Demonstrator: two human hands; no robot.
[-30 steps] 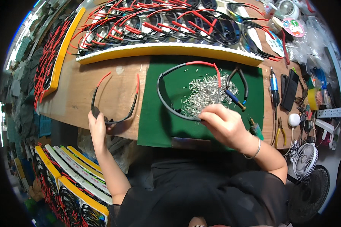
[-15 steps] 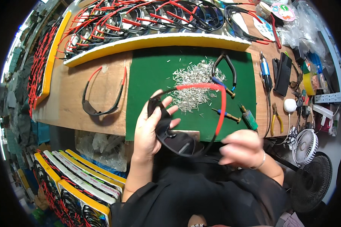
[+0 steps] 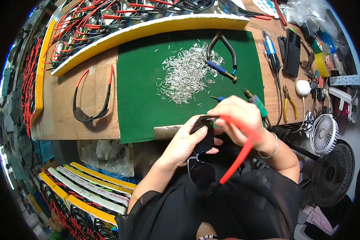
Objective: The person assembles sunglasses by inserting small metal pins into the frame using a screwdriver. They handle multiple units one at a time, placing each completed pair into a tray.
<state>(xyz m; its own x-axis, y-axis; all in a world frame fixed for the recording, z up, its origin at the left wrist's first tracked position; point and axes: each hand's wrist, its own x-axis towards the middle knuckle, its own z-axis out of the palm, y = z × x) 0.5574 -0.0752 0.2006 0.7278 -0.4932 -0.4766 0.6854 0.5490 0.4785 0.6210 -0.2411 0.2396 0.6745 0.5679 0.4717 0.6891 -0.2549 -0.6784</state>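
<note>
My left hand [image 3: 187, 141] grips the black lens frame of a pair of sunglasses [image 3: 203, 172] held over my lap, just below the front edge of the green mat [image 3: 144, 96]. My right hand [image 3: 237, 119] pinches the hinge end of the same glasses, where the red temple arm [image 3: 240, 154] slants down and to the left. A heap of small silver pins [image 3: 186, 74] lies on the mat beyond my hands. Another pair of black glasses with red arms [image 3: 91, 104] rests on the wooden bench to the left.
Black pliers [image 3: 222, 50] lie by the pins, and a green-handled tool [image 3: 257, 102] sits near my right hand. Yellow trays of glasses [image 3: 148, 18] line the back and left. More tools, a white fan [image 3: 324, 134] and a black fan [image 3: 333, 172] are on the right.
My left hand left the glasses on the bench and came to the pair taken from the mat. Both hands have drawn that pair toward my lap, and my right hand has moved up onto its hinge.
</note>
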